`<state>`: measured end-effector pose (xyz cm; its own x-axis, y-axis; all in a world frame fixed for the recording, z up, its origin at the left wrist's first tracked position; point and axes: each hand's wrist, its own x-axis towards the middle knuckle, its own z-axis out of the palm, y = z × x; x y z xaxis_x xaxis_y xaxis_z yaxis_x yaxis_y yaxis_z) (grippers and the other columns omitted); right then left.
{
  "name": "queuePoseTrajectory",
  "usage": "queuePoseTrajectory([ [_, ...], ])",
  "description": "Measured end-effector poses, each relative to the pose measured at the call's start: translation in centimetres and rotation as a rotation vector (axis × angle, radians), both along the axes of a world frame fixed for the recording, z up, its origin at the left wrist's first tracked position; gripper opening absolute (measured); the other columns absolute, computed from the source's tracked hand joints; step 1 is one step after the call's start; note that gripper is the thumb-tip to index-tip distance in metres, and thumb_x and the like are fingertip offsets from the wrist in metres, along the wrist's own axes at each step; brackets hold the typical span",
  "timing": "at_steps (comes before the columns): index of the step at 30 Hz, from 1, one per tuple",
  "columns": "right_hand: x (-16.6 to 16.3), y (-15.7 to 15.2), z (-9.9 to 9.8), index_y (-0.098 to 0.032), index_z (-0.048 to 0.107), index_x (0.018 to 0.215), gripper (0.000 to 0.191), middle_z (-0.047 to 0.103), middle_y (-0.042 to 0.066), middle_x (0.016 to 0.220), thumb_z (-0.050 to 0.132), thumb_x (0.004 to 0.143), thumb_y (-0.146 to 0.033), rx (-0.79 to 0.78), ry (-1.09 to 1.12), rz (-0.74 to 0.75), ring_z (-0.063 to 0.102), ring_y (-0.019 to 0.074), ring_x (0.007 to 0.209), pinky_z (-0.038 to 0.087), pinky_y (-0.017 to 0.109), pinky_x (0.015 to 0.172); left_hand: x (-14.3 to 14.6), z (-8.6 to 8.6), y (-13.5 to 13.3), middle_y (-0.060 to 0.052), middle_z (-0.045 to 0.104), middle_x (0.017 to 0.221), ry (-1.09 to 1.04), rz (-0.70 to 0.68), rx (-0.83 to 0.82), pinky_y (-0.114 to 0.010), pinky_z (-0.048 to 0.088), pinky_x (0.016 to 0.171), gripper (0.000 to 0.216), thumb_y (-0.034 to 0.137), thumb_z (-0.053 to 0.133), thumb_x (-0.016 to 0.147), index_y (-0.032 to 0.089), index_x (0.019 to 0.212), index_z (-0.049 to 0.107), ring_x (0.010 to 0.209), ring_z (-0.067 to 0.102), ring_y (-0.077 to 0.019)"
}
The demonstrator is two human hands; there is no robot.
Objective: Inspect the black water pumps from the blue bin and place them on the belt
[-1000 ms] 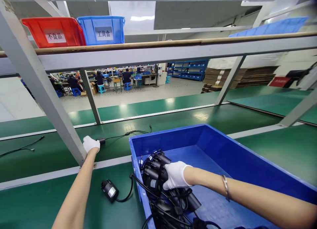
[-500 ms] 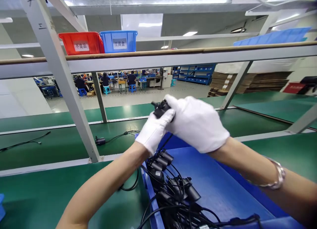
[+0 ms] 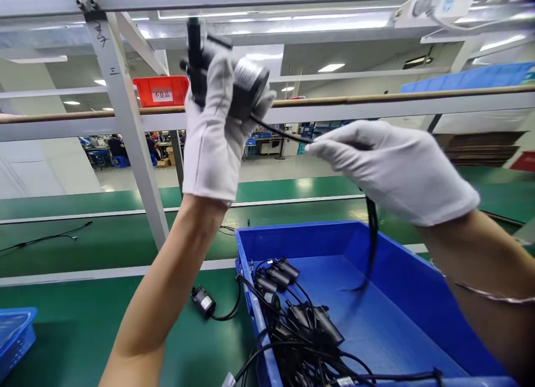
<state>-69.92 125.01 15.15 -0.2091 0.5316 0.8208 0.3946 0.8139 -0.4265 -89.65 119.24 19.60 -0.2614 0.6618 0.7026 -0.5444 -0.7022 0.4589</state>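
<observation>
My gloved left hand (image 3: 217,130) is raised at upper left, its fingers wrapped round a small black pump (image 3: 246,88) with a white label on its cylindrical body. A black cable (image 3: 280,131) runs from the pump to my gloved right hand (image 3: 388,164), which pinches it between thumb and fingers. The cable's loose end hangs below the right hand over a blue bin (image 3: 388,298), smeared by motion. Inside the bin, along its left side, lie several more black pumps (image 3: 324,325) with tangled cables.
One pump (image 3: 204,301) lies on the green bench (image 3: 125,320) left of the bin. A blue basket (image 3: 16,337) sits at far left, and a thin cable (image 3: 45,239) lies farther back. A metal post (image 3: 129,125) and shelf rail (image 3: 334,112) stand ahead, carrying a red box (image 3: 163,91).
My hands were together on the pump before. The left hand has lifted it up and left, while the right hand has moved right and down along the cable. The view has shifted too.
</observation>
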Motion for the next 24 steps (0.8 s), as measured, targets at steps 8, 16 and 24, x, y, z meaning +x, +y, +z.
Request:
queuePoseTrajectory([
  [8,-1.1,-0.4,-10.1,-0.024,0.077,0.091,0.053,0.077,0.001,0.085,0.05,0.099,-0.069,-0.167,-0.537,0.181,0.072,0.0188,0.076,0.053,0.031,0.069,-1.6,-14.4,2.0,-0.008,0.067,0.092,-0.381,-0.289,-0.739,-0.034,0.067,0.065,0.022,0.032,0.053,0.104,0.013,0.094,0.06,0.081,0.073,-0.0198],
  [16,-1.5,-0.3,-14.3,-0.025,0.073,0.083,0.044,0.072,-0.001,0.078,0.056,0.099,-0.062,-0.361,-0.386,0.238,0.067,0.0154,0.07,0.052,0.027,0.067,0.0,-21.6,1.4,-0.014,0.068,0.088,-0.699,-0.599,-0.992,-0.036,0.068,0.065,0.042,0.046,0.049,0.103,0.008,0.088,0.061,0.081,0.073,-0.0233],
  [24,-1.1,-0.8,-15.5,-0.024,0.071,0.08,0.038,0.065,-0.003,0.069,0.057,0.103,-0.051,-0.216,-0.406,0.274,0.062,0.0109,0.06,0.047,0.022,0.058,0.2,-22.3,0.8,-0.016,0.069,0.085,-0.663,-0.791,-0.971,-0.03,0.064,0.066,0.059,0.059,0.041,0.101,0.008,0.087,0.066,0.077,0.073,-0.0209],
])
